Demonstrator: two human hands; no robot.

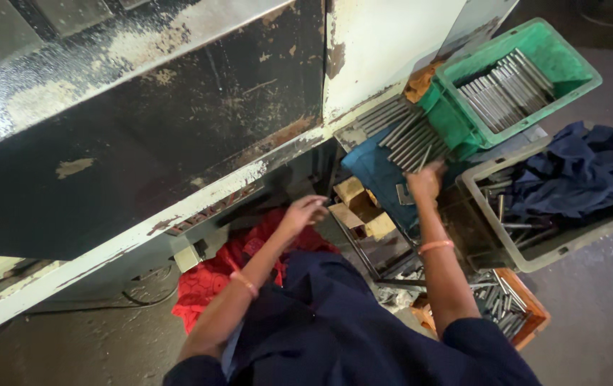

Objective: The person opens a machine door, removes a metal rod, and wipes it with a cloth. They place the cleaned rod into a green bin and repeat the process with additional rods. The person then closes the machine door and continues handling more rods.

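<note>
Head view looks down on your right hand (pixel 426 180), fingers spread and resting on a row of metal rods (pixel 406 139) lying on a blue cloth (pixel 378 175); whether it grips one, you cannot tell. Your left hand (pixel 306 211) hangs loosely curled near the machine's lower edge (pixel 199 204), holding nothing. Far right, a green crate (pixel 567 61) carries more rods. Beside it, a grey crate (pixel 535 257) holds a dark blue rag (pixel 578 171) and loose rods. Near right, an orange bin (pixel 531 318) holds rods too. Crates crowd your right side; the bare floor (pixel 599 322) lies beyond them.
</note>
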